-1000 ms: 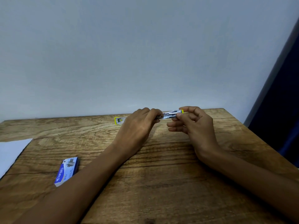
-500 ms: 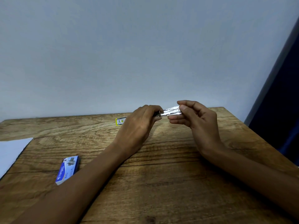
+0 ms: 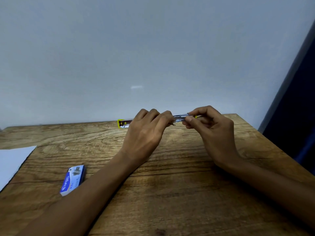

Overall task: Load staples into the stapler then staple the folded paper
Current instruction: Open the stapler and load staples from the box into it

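A stapler point(image 3: 123, 124) with yellow ends lies opened out flat near the table's far edge; my left hand point(image 3: 146, 132) covers its middle and grips it. Its metal top arm point(image 3: 180, 117) stretches rightward, and my right hand point(image 3: 208, 126) pinches that arm near its yellow tip with thumb and forefinger. A blue staple box point(image 3: 73, 179) rests on the table at the near left, beside my left forearm. A white sheet of paper point(image 3: 12, 162) lies at the left edge, partly cut off by the frame.
The wooden table point(image 3: 170, 193) ends at a pale wall behind. A dark blue curtain point(image 3: 303, 108) hangs past the table's right edge.
My right hand tilted the stapler's metal arm up slightly, then brought it back toward level; its fingers have shifted along the arm. My left hand stays on the stapler's body.
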The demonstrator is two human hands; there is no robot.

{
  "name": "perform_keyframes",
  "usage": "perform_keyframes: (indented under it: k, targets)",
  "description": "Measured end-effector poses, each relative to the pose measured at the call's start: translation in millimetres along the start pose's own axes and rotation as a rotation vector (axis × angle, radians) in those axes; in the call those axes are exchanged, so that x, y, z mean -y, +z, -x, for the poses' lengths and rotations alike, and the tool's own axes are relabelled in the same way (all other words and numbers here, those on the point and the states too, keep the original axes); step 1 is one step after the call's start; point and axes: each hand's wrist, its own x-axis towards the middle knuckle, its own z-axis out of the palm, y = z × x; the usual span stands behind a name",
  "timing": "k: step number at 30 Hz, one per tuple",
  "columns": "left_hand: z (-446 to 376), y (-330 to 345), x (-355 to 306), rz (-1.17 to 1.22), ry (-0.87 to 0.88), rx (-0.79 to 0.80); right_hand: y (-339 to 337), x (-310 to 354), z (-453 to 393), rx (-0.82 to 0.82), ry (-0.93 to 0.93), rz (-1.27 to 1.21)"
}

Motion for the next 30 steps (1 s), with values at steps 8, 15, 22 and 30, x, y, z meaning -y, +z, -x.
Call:
perform_keyframes:
  k: [8,15,22,30]
  targets:
    - [0.9,1.6,0.3,-0.04,0.013,-0.011,-12.4,-14.1,-8.6,0.093,-0.394,0.434]
    - [0.5,3.7,0.2,0.062,-0.083,-0.01,-12.8,-13.7,-10.0,0.084,-0.426,0.496]
    - [-1.6,-1.2,-1.6,0.249,-0.251,0.034,-9.1,-7.7,-9.0,0.089,-0.18,0.111]
    - [-3.1,-1.3,-1.7,0.24,-0.227,-0.06,-7.4,-3.6,-7.2,0.109,0.004,-0.151]
